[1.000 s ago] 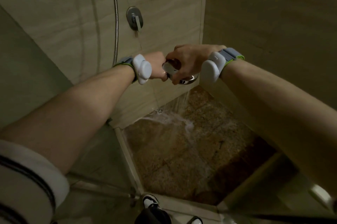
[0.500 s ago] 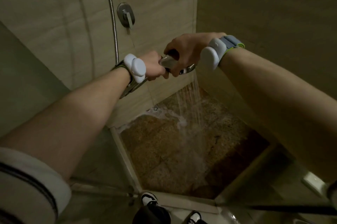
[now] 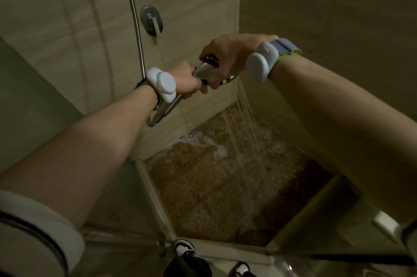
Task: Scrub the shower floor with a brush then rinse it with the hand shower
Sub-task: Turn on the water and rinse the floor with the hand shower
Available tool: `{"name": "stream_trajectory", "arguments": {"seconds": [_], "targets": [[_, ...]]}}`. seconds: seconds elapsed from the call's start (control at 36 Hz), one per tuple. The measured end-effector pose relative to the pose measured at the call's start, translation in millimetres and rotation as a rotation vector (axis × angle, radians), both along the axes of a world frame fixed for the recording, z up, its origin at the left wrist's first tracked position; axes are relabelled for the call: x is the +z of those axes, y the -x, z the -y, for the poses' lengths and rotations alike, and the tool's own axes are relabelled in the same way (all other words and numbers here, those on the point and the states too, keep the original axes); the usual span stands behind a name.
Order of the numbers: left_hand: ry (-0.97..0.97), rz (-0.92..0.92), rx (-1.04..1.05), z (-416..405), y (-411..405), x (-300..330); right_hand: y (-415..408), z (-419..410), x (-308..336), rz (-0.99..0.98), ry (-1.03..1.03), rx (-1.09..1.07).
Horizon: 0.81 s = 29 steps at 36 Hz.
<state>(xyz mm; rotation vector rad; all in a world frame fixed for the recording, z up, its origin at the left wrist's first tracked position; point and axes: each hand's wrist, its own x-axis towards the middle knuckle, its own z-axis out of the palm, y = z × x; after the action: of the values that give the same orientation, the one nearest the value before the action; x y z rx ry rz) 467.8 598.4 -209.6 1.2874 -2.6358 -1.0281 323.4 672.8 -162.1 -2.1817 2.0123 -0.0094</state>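
Chrome hand shower [image 3: 204,71] spraying wet brown floor [image 3: 216,195]

Wall mixer plate [image 3: 151,20], chrome, lever pointing down: up and left of the fingers [image 3: 194,89], on beige tiled wall [image 3: 67,17]. A thin trickle falls from it, passing just behind the fingers.

Round drain grate [image 3: 190,135]: below the fingers, against the wall foot.

White pod on wristband [image 3: 162,83]: just left of the fingers. Second pod, grey strap with green edge [image 3: 261,63]: right of them.

Pale door-frame rail [image 3: 155,197]: well below, running down-left to right. Raised kerb [image 3: 300,211]: far below-right.

Two black-and-white shoes [image 3: 184,248] [image 3: 241,268]: bottom edge, outside the rail.

White cuff with dark stripes [image 3: 33,231]: far lower left.
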Motion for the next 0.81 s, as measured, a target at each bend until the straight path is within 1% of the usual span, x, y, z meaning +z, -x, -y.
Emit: {"name": "stream_trajectory", "arguments": {"seconds": [0.11, 0.33, 0.47, 0.67, 0.81], "targets": [[-0.002, -0.031, 0.005, 0, 2, 4, 1, -1, 3, -0.010, 0.030, -0.002], [-0.021, -0.070, 0.048, -2, 2, 4, 4, 1, 7, -0.026, 0.022, -0.017], [-0.019, -0.085, 0.037, -5, 2, 5, 4, 1, 8, -0.020, 0.021, -0.007], [-0.017, -0.085, 0.046, -3, 1, -2, 5, 1, 4, 0.009, 0.021, 0.000], [-0.032, -0.137, 0.060, 0, 1, -9, 5, 4, 4, -0.008, 0.030, 0.033]]}}
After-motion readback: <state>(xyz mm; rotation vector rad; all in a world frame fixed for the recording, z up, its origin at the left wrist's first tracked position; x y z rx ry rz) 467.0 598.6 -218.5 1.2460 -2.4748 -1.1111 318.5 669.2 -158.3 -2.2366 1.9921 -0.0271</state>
